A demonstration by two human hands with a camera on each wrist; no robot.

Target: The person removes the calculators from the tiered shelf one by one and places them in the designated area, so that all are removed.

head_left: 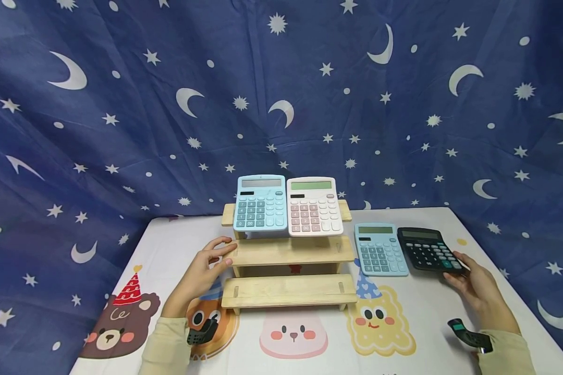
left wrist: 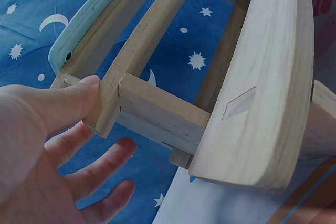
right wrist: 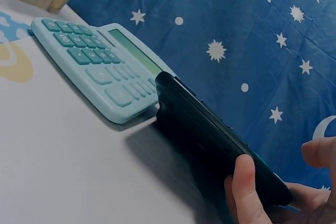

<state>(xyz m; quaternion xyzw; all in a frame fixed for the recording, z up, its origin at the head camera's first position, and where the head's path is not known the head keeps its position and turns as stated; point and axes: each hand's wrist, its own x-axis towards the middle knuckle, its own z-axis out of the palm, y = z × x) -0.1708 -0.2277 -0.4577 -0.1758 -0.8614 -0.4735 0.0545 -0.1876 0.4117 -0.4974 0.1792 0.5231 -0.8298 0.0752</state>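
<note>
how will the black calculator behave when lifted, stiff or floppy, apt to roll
The black calculator is probably stiff, as it looks straight with the right hand gripping one side. Its flat, slab-like shape should make rolling unlikely.

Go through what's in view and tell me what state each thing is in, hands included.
Wooden rack: standing on the table.
Upper blue calculator: resting on the top tier, keys showing.
White-and-pink calculator: beside it on that tier, keys showing.
Lower blue calculator: lying on the table, keys up.
Black calculator: tilted.
Right hand: holding the black calculator.
Left hand: gripping the rack's left end.
Backdrop: hung up, creased.
</note>
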